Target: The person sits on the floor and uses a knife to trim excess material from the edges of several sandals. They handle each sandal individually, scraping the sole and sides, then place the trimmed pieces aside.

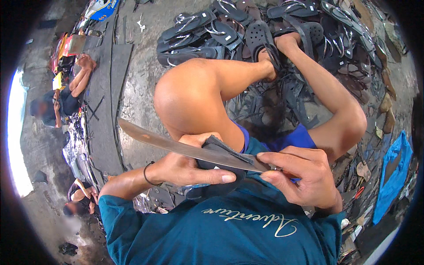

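Note:
My left hand (190,165) is closed round a dark sandal (203,191), thumb along its near side and fingers behind it. A long, slightly curved knife (176,147) lies across the sandal, its bare metal blade reaching out past my left wrist to the upper left. At the knife's other end, my right hand (304,174) pinches it between thumb and fingers. A dark grey flap (221,145) sticks up just beyond the blade; whether it is part of the sandal is unclear. A thin black band circles my left wrist.
Beyond my bent legs lies a pile of black sandals (225,35), with dark scraps (296,99) between my legs. Blue sheeting (391,176) and red-handled scissors (358,192) are at the right. Two people (66,104) sit at the left near long dark sheets (104,97).

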Demonstrator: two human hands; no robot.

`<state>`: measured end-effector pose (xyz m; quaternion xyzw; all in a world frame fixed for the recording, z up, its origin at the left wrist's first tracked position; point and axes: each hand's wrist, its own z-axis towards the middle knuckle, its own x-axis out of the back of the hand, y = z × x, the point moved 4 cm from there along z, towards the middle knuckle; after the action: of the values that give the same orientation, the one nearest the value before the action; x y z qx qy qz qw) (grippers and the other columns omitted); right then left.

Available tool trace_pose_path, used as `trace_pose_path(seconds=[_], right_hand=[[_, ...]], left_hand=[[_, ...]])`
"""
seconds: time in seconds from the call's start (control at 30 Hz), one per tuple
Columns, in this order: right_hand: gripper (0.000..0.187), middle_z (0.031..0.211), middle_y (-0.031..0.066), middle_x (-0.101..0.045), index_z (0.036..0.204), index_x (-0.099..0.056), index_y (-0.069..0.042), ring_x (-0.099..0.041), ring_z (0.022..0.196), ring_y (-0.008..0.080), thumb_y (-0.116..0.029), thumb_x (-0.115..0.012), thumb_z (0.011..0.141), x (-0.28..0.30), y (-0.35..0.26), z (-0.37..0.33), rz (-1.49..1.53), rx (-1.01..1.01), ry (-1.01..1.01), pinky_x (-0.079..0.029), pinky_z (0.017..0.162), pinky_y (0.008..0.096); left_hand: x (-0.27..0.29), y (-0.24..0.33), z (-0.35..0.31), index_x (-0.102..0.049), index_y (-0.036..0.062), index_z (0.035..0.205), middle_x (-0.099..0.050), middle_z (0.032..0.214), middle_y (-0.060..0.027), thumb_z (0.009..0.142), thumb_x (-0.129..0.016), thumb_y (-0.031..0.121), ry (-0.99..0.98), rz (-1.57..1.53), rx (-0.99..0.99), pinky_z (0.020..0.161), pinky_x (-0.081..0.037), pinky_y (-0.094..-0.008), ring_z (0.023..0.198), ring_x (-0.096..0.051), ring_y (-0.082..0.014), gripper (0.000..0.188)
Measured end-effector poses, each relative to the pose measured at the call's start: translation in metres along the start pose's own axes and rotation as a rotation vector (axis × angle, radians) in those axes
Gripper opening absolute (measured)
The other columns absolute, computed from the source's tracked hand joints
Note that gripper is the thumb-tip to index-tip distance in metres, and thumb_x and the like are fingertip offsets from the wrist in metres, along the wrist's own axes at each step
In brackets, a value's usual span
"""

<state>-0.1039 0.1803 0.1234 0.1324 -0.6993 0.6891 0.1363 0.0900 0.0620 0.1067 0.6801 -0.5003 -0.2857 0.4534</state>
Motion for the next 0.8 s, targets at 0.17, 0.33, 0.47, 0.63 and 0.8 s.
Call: trace_pose_path(seconds=[0.17, 0.33, 0.47, 0.63, 0.8], right_hand=[[0.031, 0.073, 0.0087, -0.065, 0.109, -0.069, -0.004, -0.063, 0.057, 0.0188, -0.018, -0.077, 0.082, -0.012, 0.002, 0.010, 0.009, 0.070, 0.018, -0.049, 0.051, 0.0294], [0.042, 0.098, 0.0120, -0.069, 0.128, -0.058, 0.000, -0.063, 0.080, 0.0124, -0.017, -0.068, 0.091, -0.016, 0.015, 0.026, 0.472, 0.013, -0.107, -0.051, 0.071, 0.0266], [0.044, 0.111, 0.0097, -0.067, 0.134, -0.052, 0.004, -0.059, 0.092, 0.0092, -0.020, -0.059, 0.098, -0.017, 0.024, 0.033, 0.779, 0.132, 0.046, -0.050, 0.078, 0.0252], [0.052, 0.107, 0.0085, -0.066, 0.139, -0.047, 0.003, -0.057, 0.081, 0.0086, -0.024, -0.061, 0.097, -0.026, 0.047, 0.033, 0.927, 0.110, 0.224, -0.048, 0.069, 0.0234], [0.048, 0.105, 0.0079, -0.066, 0.137, -0.050, 0.003, -0.057, 0.080, 0.0086, -0.022, -0.060, 0.098, -0.018, 0.047, 0.026, 0.843, 0.164, 0.356, -0.048, 0.067, 0.0228]], left_hand=[[-0.005, -0.001, 0.008, -0.067, 0.0016, 0.103, -0.064, 0.084, -0.0016, 0.079, -0.083, 0.022, -0.065, 0.040, -0.126, 0.067, -0.046, -0.0275, 0.078, -0.057, -0.0089, 0.035], [0.000, 0.028, 0.019, -0.066, 0.0009, 0.105, -0.066, 0.086, -0.0042, 0.080, -0.082, 0.026, -0.106, 0.247, -0.295, 0.069, -0.049, -0.0305, 0.080, -0.060, -0.0119, 0.040], [0.044, 0.107, 0.009, -0.067, -0.0014, 0.108, -0.069, 0.103, -0.0102, 0.073, -0.086, 0.017, 0.195, 0.691, -0.065, 0.087, -0.050, -0.0335, 0.098, -0.065, -0.0192, 0.044], [-0.019, 0.027, -0.024, -0.062, 0.0064, 0.119, -0.066, 0.112, -0.0088, 0.082, -0.078, 0.030, -0.334, 0.122, -0.019, 0.087, -0.050, -0.0362, 0.101, -0.064, -0.0228, 0.047], [-0.022, -0.023, 0.055, -0.043, 0.0062, 0.139, -0.054, 0.135, -0.0116, 0.102, -0.040, 0.044, 0.384, -1.237, -0.480, 0.105, -0.043, -0.0434, 0.125, -0.052, -0.0259, 0.053]])
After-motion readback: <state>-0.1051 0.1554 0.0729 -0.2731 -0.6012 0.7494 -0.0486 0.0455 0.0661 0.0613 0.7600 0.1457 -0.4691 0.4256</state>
